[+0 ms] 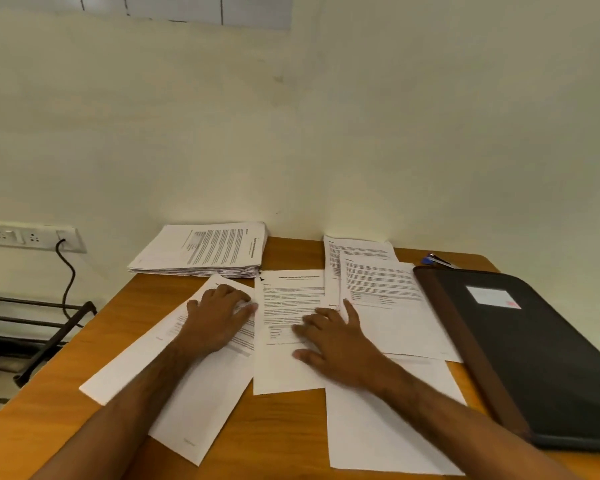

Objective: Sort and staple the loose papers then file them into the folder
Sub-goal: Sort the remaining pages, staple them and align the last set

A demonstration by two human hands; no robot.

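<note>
A cream wall [326, 133] fills the upper part of the view, and below it a wooden table [284, 424] stretches toward the person. On the table's right side lies a closed black folder [541, 355] with a brown spine and a pale label on its cover, angled so that its near corner runs off toward the right edge. At the back left of the table, against the wall, sits a thick stack of papers [201, 251], printed side up and turned sideways. Loose printed sheets are spread across the middle: a slanted sheet [174, 375] on the left, a center sheet [284, 358] with a bold heading, and several overlapping right sheets [388, 306] that reach the folder's spine, one of them extending toward the near edge.

The left hand [215, 317] lies palm down on the slanted sheet, fingers fairly straight and pressing on the paper, gripping nothing. The right hand [336, 337] lies palm down with its fingers spread wide over the center sheet and the edge of the right sheets, also flat and holding nothing.

On the wall at left is a socket panel [35, 237] with a dark cable [68, 275] plugged in and hanging down beside a dark metal rack [42, 327]. Behind the folder's far corner lies a small blue object [433, 260], too small to identify; a tiny black item [261, 276] sits at the center sheet's top left corner
</note>
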